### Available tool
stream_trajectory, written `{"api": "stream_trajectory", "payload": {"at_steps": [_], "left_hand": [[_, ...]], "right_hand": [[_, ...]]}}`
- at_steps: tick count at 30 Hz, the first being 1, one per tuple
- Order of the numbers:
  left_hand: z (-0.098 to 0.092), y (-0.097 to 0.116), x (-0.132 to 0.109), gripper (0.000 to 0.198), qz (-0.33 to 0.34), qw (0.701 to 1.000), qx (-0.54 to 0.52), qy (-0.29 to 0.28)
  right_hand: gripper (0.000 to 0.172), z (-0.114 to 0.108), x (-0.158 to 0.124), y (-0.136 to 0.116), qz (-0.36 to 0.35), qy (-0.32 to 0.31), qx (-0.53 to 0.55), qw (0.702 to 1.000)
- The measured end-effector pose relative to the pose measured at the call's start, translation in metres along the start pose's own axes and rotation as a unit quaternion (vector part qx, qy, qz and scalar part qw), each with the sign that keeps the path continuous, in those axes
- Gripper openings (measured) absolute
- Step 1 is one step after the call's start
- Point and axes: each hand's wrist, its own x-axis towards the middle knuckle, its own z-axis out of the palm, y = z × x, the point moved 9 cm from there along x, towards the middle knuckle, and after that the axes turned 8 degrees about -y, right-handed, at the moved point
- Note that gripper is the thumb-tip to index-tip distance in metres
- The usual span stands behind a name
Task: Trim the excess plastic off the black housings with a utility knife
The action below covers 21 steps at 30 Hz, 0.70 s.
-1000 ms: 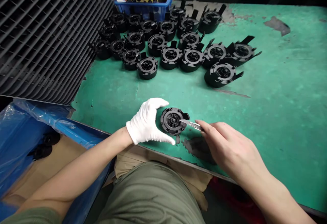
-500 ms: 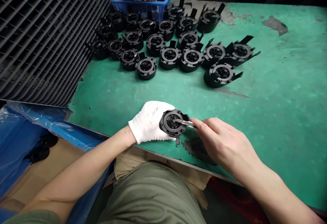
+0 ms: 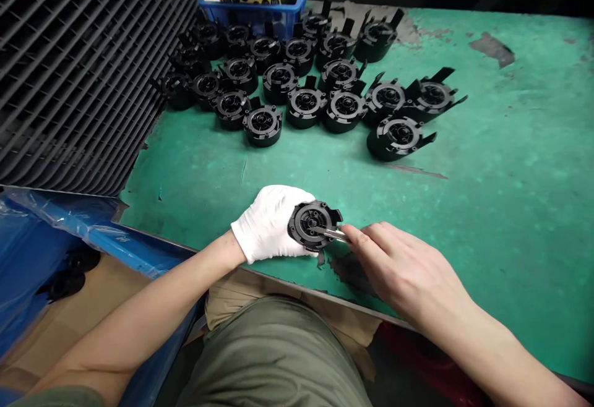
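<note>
Black, seemingly plastic, likely light, stiff and slightly slick, the part (image 3: 309, 219) is near the front edge of the desk (image 3: 505, 221), best held round its side, where the gloved left hand (image 3: 273, 222) curls its fingers closed, the right hand (image 3: 401, 265) pinching a tool (image 3: 335, 234).

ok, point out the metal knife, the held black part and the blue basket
Metal knife (image 3: 335, 234), head view: its handle.
Held black part (image 3: 307, 217), head view: its upper face.
Blue basket (image 3: 260, 14), head view: its front wall.

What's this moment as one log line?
left hand: gloved, gripping black part | right hand: bare, holding knife over part | beyond: similar parts on table
</note>
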Motion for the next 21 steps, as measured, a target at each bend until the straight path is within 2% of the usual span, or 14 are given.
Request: {"api": "stream_trajectory", "payload": {"at_steps": [5, 9, 21], "left_hand": [[-0.007, -0.012, -0.007, 0.094, -0.060, 0.997, 0.008, 0.045], [-0.011, -0.015, -0.014, 0.096, -0.063, 0.995, 0.021, 0.076], [-0.007, -0.017, -0.009, 0.096, -0.068, 0.997, 0.011, 0.047]], "right_hand": [[0.031, -0.002, -0.006, 0.016, 0.058, 0.029, 0.016, 0.998], [0.032, 0.003, -0.001, 0.014, 0.038, 0.020, 0.006, 0.999], [0.036, 0.001, 0.008, 0.007, 0.004, 0.019, -0.031, 0.999]]}}
